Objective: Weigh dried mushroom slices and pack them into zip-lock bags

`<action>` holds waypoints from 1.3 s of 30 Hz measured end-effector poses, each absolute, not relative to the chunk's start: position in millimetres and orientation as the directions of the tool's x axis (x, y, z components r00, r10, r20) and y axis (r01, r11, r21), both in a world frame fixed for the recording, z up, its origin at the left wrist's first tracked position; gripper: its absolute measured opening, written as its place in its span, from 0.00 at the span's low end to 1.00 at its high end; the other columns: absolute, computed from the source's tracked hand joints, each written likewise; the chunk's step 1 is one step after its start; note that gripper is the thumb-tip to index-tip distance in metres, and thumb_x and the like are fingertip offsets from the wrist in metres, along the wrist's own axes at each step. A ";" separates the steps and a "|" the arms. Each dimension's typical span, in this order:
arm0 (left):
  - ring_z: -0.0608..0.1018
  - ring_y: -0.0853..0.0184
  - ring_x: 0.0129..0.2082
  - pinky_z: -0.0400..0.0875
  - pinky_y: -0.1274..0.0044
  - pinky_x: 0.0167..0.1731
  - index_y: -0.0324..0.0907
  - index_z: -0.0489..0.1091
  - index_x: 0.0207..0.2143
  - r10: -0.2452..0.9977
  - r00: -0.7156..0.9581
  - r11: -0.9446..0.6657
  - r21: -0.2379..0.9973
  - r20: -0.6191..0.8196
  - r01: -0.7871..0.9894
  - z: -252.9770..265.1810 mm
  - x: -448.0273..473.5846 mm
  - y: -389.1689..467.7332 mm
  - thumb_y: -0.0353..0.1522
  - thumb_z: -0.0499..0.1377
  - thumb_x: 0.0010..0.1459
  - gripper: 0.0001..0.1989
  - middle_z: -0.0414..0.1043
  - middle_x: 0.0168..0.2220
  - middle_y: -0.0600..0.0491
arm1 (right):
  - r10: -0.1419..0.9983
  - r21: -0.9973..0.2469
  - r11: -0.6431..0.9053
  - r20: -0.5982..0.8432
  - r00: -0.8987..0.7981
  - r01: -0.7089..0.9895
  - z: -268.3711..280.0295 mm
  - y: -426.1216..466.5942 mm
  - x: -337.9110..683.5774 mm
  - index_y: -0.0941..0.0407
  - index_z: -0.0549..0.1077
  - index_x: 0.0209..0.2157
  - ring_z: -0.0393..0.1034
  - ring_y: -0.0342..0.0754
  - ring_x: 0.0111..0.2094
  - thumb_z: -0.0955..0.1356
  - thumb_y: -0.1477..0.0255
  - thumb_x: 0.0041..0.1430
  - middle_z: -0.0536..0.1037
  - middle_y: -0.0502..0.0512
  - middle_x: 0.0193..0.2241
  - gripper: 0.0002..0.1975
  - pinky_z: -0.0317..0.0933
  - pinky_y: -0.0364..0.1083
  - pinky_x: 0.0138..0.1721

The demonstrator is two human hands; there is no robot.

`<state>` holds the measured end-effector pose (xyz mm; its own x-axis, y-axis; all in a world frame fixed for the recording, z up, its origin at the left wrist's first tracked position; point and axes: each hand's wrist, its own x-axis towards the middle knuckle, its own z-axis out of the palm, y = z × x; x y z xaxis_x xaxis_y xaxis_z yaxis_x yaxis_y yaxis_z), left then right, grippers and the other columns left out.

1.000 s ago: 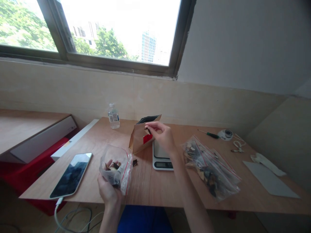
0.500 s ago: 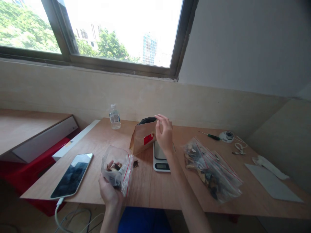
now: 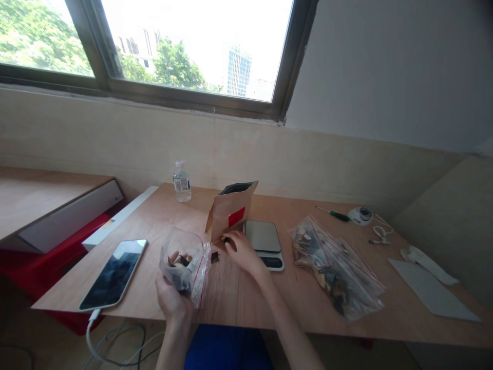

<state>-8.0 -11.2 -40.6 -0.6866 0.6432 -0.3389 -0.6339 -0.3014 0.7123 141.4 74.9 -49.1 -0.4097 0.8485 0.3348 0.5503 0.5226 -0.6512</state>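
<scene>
My left hand [image 3: 173, 300] is wrapped round a clear zip bag [image 3: 194, 280] with a red seal line. Dark and pale dried pieces [image 3: 181, 260] lie inside it, and its mouth faces right. My right hand [image 3: 244, 252] is low at the front of the brown paper pouch [image 3: 231, 210], fingers pinched at a small dark piece [image 3: 226, 240]. The pouch stands open-topped with a red label. Another dark scrap [image 3: 214, 257] lies on the table between my hands. Just right of the pouch is a kitchen scale [image 3: 264, 236], its display partly behind my right wrist.
Clear zip bags [image 3: 335, 272] of dried pieces lie to the right. Beyond them are a screwdriver [image 3: 339, 216], a white round camera [image 3: 361, 216] and a white sheet [image 3: 431, 290]. A plugged-in phone [image 3: 114, 275] lies left, and a water bottle [image 3: 182, 182] stands at the back.
My right hand has moved from above the pouch's top right edge down and left to its front base, uncovering the scale's plate. My left hand keeps holding the zip bag.
</scene>
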 end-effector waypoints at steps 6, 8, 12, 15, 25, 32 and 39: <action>0.75 0.68 0.29 0.68 0.75 0.35 0.41 0.71 0.34 0.667 -0.668 -0.287 0.713 -0.330 -0.639 -36.1 -7.2 -14.1 0.37 0.51 0.50 0.14 0.73 0.27 0.54 | 0.866 -0.541 0.479 0.164 -0.472 0.691 -71.3 64.1 119.9 0.60 0.66 0.52 0.59 0.60 0.55 0.71 0.63 0.51 0.64 0.68 0.54 0.29 0.55 0.57 0.54; 0.75 0.68 0.29 0.68 0.75 0.35 0.41 0.71 0.33 0.656 -0.684 -0.299 0.722 -0.319 -0.623 -34.6 -8.4 -13.9 0.38 0.51 0.49 0.14 0.73 0.28 0.53 | 0.877 -0.522 0.468 0.174 -0.449 0.713 -71.0 63.3 118.1 0.59 0.69 0.48 0.62 0.57 0.51 0.71 0.69 0.52 0.68 0.64 0.49 0.21 0.58 0.55 0.52; 0.74 0.67 0.30 0.68 0.76 0.35 0.40 0.71 0.34 0.655 -0.697 -0.307 0.739 -0.294 -0.600 -34.8 -9.5 -12.3 0.38 0.52 0.48 0.15 0.73 0.29 0.52 | 0.876 -0.542 0.475 0.219 -0.429 0.693 -72.0 64.1 120.3 0.56 0.72 0.39 0.66 0.54 0.45 0.70 0.75 0.53 0.72 0.58 0.41 0.10 0.60 0.52 0.47; 0.74 0.68 0.29 0.68 0.76 0.34 0.40 0.71 0.34 0.658 -0.686 -0.304 0.724 -0.310 -0.619 -35.1 -8.0 -11.8 0.37 0.51 0.48 0.15 0.73 0.28 0.52 | 0.877 -0.624 0.468 0.244 -0.413 0.626 -74.9 65.2 122.4 0.56 0.72 0.35 0.67 0.50 0.41 0.70 0.78 0.53 0.72 0.55 0.37 0.06 0.61 0.48 0.44; 0.75 0.69 0.28 0.68 0.78 0.33 0.40 0.72 0.36 0.663 -0.667 -0.295 0.700 -0.339 -0.650 -34.1 -9.3 -12.9 0.35 0.50 0.51 0.15 0.74 0.26 0.53 | 0.887 -0.720 0.454 0.307 -0.346 0.525 -83.8 61.7 132.3 0.55 0.73 0.26 0.69 0.47 0.35 0.69 0.80 0.53 0.73 0.50 0.29 0.06 0.60 0.43 0.38; 0.75 0.70 0.27 0.69 0.79 0.31 0.39 0.72 0.33 0.669 -0.669 -0.316 0.691 -0.324 -0.650 -37.6 -10.2 -11.2 0.35 0.50 0.50 0.14 0.74 0.25 0.53 | 0.928 -0.845 0.354 0.262 -0.266 0.400 -77.7 68.1 123.5 0.57 0.75 0.28 0.69 0.44 0.30 0.70 0.76 0.52 0.75 0.49 0.27 0.01 0.60 0.41 0.32; 0.76 0.69 0.27 0.69 0.78 0.31 0.38 0.72 0.34 0.678 -0.658 -0.316 0.679 -0.326 -0.662 -35.4 -11.0 -12.0 0.34 0.49 0.52 0.14 0.75 0.26 0.53 | 0.881 -0.725 0.430 0.206 -0.427 0.538 -72.1 72.1 115.2 0.58 0.76 0.37 0.69 0.48 0.42 0.69 0.82 0.51 0.76 0.57 0.39 0.11 0.59 0.46 0.46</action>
<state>-11.0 -12.0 -35.4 -0.6584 0.6781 -0.3265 -0.6625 -0.3164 0.6790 115.2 72.1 -72.1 -0.4268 0.8806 0.2060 0.5379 0.4303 -0.7249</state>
